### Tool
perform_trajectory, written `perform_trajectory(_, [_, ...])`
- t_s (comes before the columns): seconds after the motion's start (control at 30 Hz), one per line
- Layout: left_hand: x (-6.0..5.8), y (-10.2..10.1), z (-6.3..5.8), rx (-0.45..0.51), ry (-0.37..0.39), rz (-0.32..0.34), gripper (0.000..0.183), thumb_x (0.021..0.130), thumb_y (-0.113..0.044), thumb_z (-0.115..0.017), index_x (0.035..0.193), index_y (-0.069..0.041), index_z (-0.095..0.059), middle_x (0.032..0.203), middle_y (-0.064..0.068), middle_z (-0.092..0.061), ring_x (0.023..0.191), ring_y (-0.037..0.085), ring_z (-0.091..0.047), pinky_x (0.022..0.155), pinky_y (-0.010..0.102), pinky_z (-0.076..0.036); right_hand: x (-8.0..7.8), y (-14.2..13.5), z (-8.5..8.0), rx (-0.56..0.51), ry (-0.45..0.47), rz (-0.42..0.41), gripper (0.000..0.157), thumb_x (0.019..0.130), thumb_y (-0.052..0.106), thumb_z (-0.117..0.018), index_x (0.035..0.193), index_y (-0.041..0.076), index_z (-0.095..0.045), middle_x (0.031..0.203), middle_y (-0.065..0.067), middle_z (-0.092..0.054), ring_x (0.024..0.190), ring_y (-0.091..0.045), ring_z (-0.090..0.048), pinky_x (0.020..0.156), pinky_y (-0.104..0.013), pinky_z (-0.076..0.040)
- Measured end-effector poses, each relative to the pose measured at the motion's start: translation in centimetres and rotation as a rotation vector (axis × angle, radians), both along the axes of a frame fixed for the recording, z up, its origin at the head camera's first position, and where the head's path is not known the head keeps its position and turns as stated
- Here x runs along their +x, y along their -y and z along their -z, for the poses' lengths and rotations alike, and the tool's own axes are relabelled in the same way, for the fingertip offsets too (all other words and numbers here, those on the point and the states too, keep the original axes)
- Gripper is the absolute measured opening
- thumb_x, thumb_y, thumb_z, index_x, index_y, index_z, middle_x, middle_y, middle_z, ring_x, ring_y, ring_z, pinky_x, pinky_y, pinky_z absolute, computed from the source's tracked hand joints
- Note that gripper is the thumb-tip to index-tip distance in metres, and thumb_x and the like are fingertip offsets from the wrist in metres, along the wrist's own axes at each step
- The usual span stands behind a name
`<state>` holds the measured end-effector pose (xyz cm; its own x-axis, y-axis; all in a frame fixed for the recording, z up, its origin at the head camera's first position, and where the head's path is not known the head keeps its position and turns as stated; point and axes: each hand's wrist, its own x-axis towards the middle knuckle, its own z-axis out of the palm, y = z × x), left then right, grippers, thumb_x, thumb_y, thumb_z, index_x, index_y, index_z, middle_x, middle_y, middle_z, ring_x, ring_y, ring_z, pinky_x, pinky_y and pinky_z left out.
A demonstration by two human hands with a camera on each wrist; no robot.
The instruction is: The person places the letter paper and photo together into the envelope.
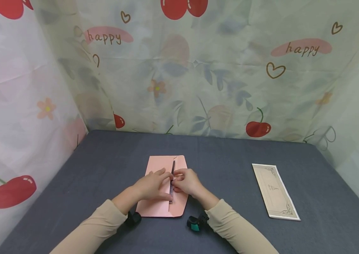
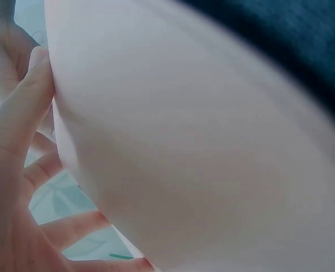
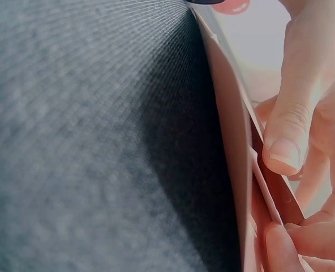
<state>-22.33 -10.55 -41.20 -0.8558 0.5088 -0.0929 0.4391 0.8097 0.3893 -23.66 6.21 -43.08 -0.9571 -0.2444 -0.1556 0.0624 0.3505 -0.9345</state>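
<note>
A pink paper envelope [image 1: 158, 165] lies on the dark table, with a narrow dark gap running along it right of its middle. My left hand [image 1: 154, 185] lies over the left panel, its thumb and fingers holding the panel's edge along the gap. From the other side my right hand [image 1: 187, 181] pinches paper at the same gap with thumb and curled fingers. In the right wrist view the pink layers [image 3: 232, 113] stand slightly apart, a reddish-brown strip between them; whether something lies inside I cannot tell. The envelope's pale surface [image 2: 184, 113] fills most of the left wrist view.
A cream card [image 1: 273, 192] with a decorated border lies on the right part of the dark cloth-covered table [image 1: 224, 158]. Printed curtains [image 1: 182, 77] stand at the back and sides. Black wrist devices [image 1: 195, 223] sit below the sleeves.
</note>
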Motion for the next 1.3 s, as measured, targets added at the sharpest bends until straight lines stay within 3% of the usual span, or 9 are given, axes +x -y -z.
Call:
perform_trajectory(0.8, [-0.1, 0.1, 0.1, 0.003, 0.001, 0.004, 0.057, 0.071, -0.052, -0.074, 0.115, -0.024, -0.051, 0.141, 0.019, -0.043, 0.120, 0.038, -0.053, 0.109, 0.059, -0.028, 0.1, -1.1, -0.7, 0.034, -0.047, -0.021, 0.032, 0.081, 0.000, -0.062, 0.113, -0.008, -0.060, 0.088, -0.020, -0.071, 0.060, -0.008, -0.065, 0.055, -0.023, -0.056])
perform_trajectory(1.3, [0.1, -0.1, -0.2, -0.013, 0.017, -0.025, 0.057, 0.070, -0.053, -0.074, 0.114, -0.025, -0.051, 0.142, 0.018, -0.043, 0.122, 0.042, -0.050, 0.105, 0.059, -0.034, 0.5, -3.9, -1.4, 0.031, -0.035, 0.055, 0.025, 0.084, 0.001, -0.064, 0.108, -0.006, -0.061, 0.083, -0.018, -0.070, 0.059, -0.010, -0.063, 0.058, -0.031, -0.058])
